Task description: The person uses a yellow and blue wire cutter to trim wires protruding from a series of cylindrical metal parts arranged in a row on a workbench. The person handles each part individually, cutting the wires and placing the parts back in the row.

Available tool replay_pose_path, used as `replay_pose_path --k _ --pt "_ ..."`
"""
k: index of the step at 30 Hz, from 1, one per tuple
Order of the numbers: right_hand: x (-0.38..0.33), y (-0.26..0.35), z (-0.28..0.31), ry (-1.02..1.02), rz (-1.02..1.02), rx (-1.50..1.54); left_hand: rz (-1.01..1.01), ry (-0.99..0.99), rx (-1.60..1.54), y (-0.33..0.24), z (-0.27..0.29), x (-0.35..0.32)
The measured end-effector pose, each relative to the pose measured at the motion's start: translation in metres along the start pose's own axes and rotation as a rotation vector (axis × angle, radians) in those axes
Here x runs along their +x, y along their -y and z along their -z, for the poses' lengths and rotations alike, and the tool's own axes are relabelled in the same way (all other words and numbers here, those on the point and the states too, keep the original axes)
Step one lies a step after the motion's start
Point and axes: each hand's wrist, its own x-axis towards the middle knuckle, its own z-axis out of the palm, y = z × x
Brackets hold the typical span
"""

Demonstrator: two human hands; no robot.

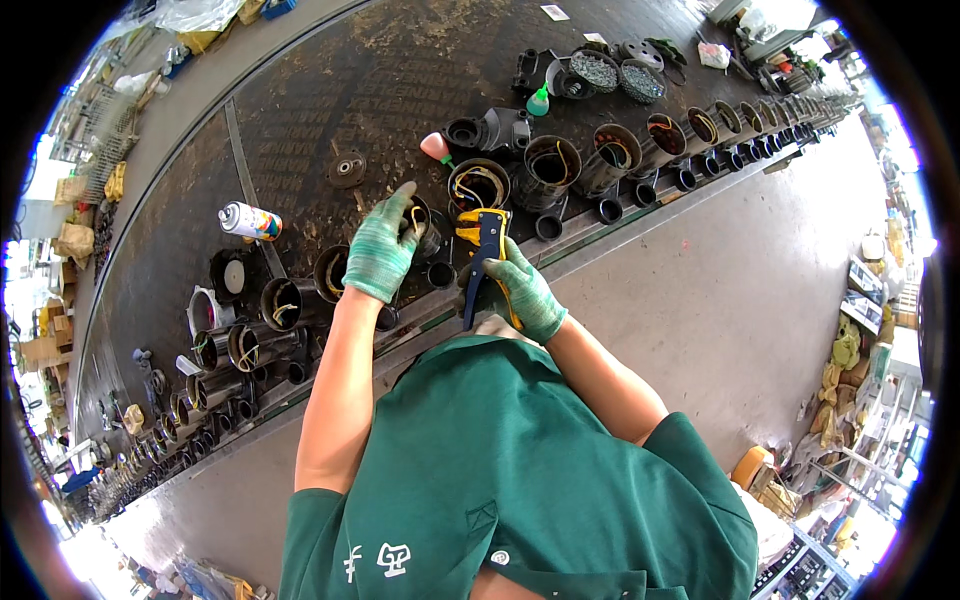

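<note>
My right hand (528,292), in a green-and-grey knitted glove, is closed round a wire stripper (488,255) with yellow and dark blue parts. The tool's jaws are up beside an open cylindrical motor housing (479,182) with yellow and white wires inside. My left hand (382,245), gloved the same way, is closed on the rim of a smaller dark motor housing (427,226) just left of it. Thumb and forefinger lie on either side of that rim, and the other fingers are partly hidden.
A row of motor housings (552,168) runs along the dark bench's (330,110) near edge. Behind them are a pink-tipped bottle (436,148), a green bottle (539,101), a spray can (250,221) and round trays of small parts (594,72). Grey floor (700,270) lies this side.
</note>
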Motion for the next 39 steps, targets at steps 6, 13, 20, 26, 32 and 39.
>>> replay_pose_path --k 6,13,20,26,32,39 --pt "-0.013 0.007 0.001 -0.036 -0.033 0.000 -0.016 -0.129 0.308 0.009 0.015 -0.020" --pt "-0.023 0.011 -0.011 -0.026 -0.110 0.041 0.084 -0.091 0.348 0.016 0.012 -0.016" --pt "-0.022 0.005 -0.006 -0.006 -0.064 -0.048 0.100 -0.238 0.039 0.019 -0.004 -0.032" --pt "-0.028 0.008 -0.006 -0.017 -0.069 -0.092 -0.016 -0.290 -0.029 0.019 -0.012 -0.047" --pt "-0.026 0.004 -0.001 0.003 -0.079 -0.111 -0.262 -0.157 0.149 0.014 -0.005 -0.042" --pt "-0.009 -0.002 0.003 0.117 -0.141 -0.032 -0.299 -0.149 0.195 0.010 -0.011 -0.038"
